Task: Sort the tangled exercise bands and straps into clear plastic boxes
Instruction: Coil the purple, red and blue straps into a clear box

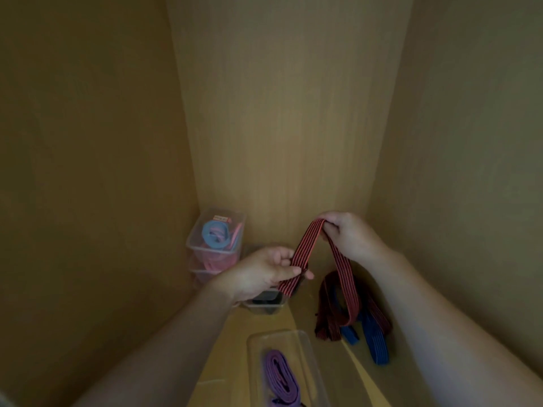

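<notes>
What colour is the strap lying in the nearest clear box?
Purple; the strap lies folded in the box, seen in the head view.

- Coral red with thin black lengthwise stripes on the raised strap [306, 243].
- In the heap, a blue strap [377, 348] and a dark red strap [327, 324].
- Nearest, a purple strap [276, 368].
- Farther back, a light blue band [207, 235] over pink bands [211, 261].
- Tan wood grain on the cabinet wall [279, 113].

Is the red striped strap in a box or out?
Out. The left hand and right hand hold the red striped strap up; its end trails into the pile.
</notes>
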Demonstrator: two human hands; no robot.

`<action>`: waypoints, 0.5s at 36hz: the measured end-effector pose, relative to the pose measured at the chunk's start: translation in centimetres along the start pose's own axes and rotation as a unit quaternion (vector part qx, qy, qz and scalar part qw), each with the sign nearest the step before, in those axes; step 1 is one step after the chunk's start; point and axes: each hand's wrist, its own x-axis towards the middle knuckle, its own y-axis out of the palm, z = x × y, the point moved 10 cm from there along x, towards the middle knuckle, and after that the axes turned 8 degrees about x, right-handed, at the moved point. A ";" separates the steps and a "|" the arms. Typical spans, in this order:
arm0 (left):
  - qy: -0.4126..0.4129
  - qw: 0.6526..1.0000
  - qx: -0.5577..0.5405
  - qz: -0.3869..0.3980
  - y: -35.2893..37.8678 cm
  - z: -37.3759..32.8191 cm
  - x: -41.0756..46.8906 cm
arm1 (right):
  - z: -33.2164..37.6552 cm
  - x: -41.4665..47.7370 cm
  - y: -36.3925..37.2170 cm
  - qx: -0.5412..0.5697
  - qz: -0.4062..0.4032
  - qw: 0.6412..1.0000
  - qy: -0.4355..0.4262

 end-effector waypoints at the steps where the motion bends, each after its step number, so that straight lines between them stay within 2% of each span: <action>1: 0.006 1.000 0.012 0.006 0.0 0.0 0.0 | -0.2 -0.1 0.1 0.003 -0.001 1.000 0.003; 4: 0.019 1.000 0.017 0.002 0.0 -0.2 -0.3 | -1.0 -0.2 0.5 0.008 0.002 1.000 0.022; 7: 0.028 0.998 -0.038 -0.033 -0.8 -0.3 -0.2 | -1.8 -0.4 1.4 0.006 0.018 0.999 0.038; 13: 0.068 0.974 -0.133 -0.169 -3.5 -1.1 -0.2 | -2.1 -1.8 3.7 0.058 0.056 0.994 0.072; 18: 0.055 0.930 -0.214 -0.293 -5.8 0.0 -0.5 | -2.0 -2.8 5.9 0.103 0.088 0.987 0.088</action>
